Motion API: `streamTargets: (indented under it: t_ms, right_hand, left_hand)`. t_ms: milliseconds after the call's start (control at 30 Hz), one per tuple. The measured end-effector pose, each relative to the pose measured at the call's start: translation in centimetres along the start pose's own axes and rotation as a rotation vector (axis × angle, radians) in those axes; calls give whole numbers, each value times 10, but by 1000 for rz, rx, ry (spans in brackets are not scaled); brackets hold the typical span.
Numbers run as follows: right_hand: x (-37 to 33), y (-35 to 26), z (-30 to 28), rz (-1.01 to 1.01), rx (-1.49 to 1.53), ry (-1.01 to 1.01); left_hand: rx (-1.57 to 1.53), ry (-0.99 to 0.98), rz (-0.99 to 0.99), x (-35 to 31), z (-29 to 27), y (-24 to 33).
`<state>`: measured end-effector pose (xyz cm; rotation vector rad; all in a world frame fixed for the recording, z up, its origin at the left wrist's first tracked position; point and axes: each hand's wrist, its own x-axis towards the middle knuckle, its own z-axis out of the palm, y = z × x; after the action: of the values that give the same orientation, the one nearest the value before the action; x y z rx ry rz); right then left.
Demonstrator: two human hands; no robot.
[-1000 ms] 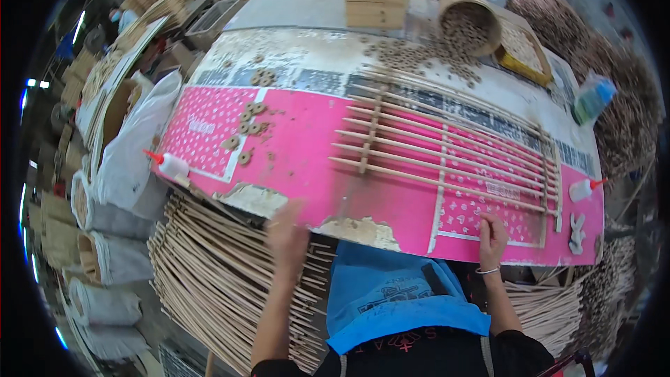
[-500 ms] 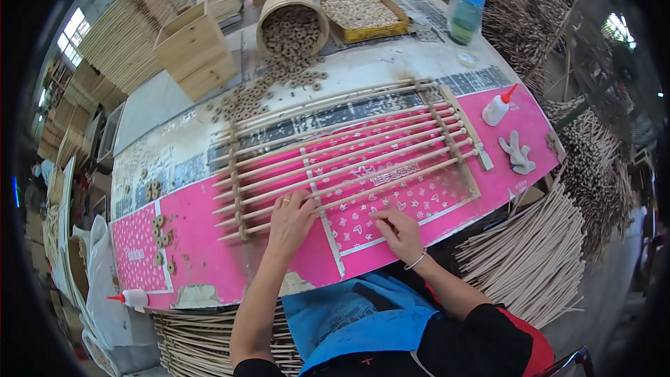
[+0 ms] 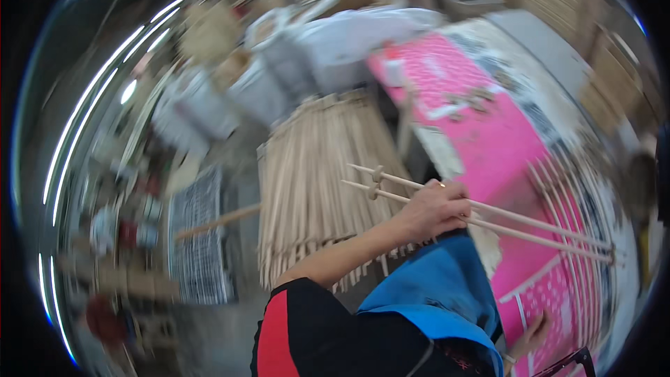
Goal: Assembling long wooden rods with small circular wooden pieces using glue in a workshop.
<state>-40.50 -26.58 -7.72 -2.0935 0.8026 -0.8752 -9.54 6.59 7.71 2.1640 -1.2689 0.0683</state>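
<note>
Closely below the left fingers, a bright blue cloth apron. With the bare left hand, gripping two long, pale wooden rods with pointed ends and small round wooden rings close to these points; fingers curled firmly around both rods. With the bare right hand, partly blurred, low at the sheet's near side; fingers half bent, but impossible to tell how far open exactly, or whether holding something. To the left of the left fingers, a broad pile of straight, pale wooden sticks. To the right of these fingers, crossed in view by the held rods' far ends, a row of slim wooden rods over a bright pink patterned sheet; impossible to tell whether touching. Farther beyond the fingers, scattered small brown rings, then bulky white sacks.
</note>
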Motion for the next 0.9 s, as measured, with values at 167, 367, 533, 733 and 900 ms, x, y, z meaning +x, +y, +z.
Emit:
streamTargets:
  t_ms: [167, 367, 533, 733, 900]
  right_hand:
    - [62, -43, 33, -182, -79, -253]
    - [84, -121, 96, -195, 115, -453]
    - [83, -129, 124, -251, 100, -513]
    - [77, -148, 140, -276, 54, -545]
    - [82, -132, 140, -303, 24, -542]
  left_hand:
    - [108, 528, -579, -174, -91, -22]
    - [461, 927, -972, -369, -131, -84]
    - [621, 1018, -1164, -471, -110, -140]
    - [487, 1076, -1454, -558, -46, -198]
    - [416, 988, -1547, -568, -16, -224]
